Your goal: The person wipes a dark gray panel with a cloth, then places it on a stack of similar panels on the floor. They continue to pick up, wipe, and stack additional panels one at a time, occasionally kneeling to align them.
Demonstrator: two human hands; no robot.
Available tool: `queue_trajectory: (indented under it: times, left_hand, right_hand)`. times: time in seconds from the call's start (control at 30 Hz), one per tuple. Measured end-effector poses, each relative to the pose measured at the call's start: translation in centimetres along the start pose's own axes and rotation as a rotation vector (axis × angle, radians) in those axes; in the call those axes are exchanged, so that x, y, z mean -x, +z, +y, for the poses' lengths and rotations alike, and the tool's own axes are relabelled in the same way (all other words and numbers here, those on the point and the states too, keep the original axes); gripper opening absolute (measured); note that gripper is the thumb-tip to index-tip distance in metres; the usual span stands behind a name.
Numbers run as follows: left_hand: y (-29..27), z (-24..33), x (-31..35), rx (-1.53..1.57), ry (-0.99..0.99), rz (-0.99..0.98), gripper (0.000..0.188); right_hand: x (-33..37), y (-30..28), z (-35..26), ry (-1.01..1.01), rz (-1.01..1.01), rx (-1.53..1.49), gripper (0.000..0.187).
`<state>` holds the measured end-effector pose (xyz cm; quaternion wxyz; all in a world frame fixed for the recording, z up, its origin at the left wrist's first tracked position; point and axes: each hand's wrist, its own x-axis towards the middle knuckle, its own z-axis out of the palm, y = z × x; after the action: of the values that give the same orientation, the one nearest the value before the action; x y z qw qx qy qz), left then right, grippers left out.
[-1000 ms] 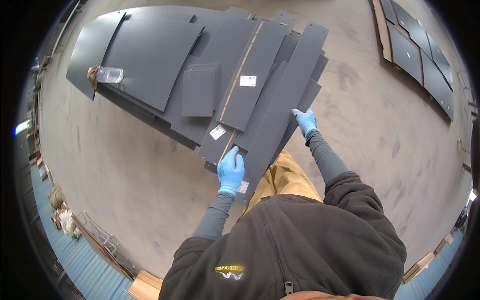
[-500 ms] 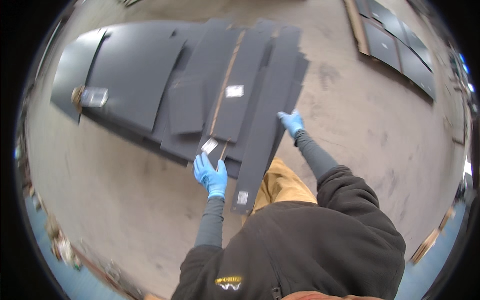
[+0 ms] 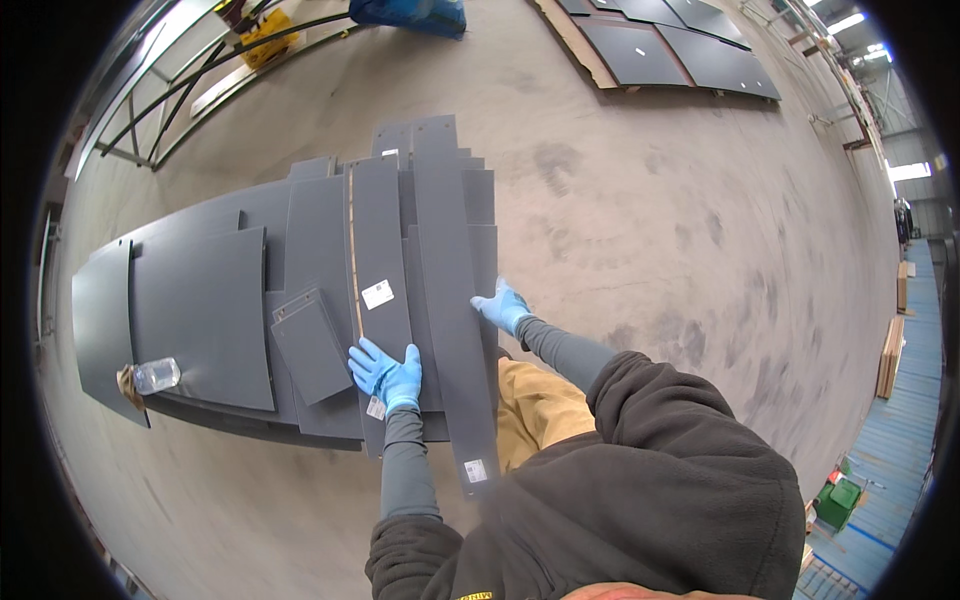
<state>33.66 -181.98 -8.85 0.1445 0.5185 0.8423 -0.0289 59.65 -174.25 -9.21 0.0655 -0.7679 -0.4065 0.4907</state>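
A stack of dark grey flat panels (image 3: 200, 310) lies in front of me, fanned out to the left. My left hand (image 3: 388, 377) is open, its gloved fingers spread on a panel with a white label (image 3: 378, 294); a second label sits partly under that hand. Along the right side runs a long narrow grey panel (image 3: 448, 300), its near end close to my body and marked with a label (image 3: 475, 470). Fingers apart, my right hand (image 3: 503, 306) reaches over the stack's right edge and touches the long panel's side. A small rectangular panel (image 3: 312, 350) rests tilted left of my left hand.
A clear plastic bottle-like container (image 3: 156, 376) sits at the stack's near left. Another group of grey panels (image 3: 640, 55) lies on a wooden base at the far right. Metal framing (image 3: 150, 125) and a blue object (image 3: 410, 15) stand at the far left. A green bin (image 3: 838, 500) is at right.
The view has turned, and the stack appears further left and more upright. My left hand has moved forward over the label at the panel's near end. My right hand stays by the long panel's edge.
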Motion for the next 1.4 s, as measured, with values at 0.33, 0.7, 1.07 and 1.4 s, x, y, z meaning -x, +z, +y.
queue_trajectory:
  times: [0.33, 0.7, 1.07, 1.4]
  left_hand:
    - [0.0, 1.4, -0.7, -0.063, -0.087, -0.164, 0.142]
    - [-1.2, 2.4, -1.5, -0.117, -0.137, -0.196, 0.152]
    - [-0.3, 1.7, -2.0, -0.045, -0.092, -0.057, 0.150]
    - [-4.3, 3.0, -1.0, 0.090, -0.068, -0.082, 0.144]
  right_hand:
    - [-0.5, -0.8, 1.3, -0.017, -0.113, -0.009, 0.099]
    - [-0.1, -1.4, 3.3, -0.021, -0.156, 0.021, 0.082]
    - [0.5, -4.2, 4.5, -0.037, -0.170, 0.002, 0.083]
    - [1.0, -4.9, 4.2, -0.112, -0.045, 0.037, 0.083]
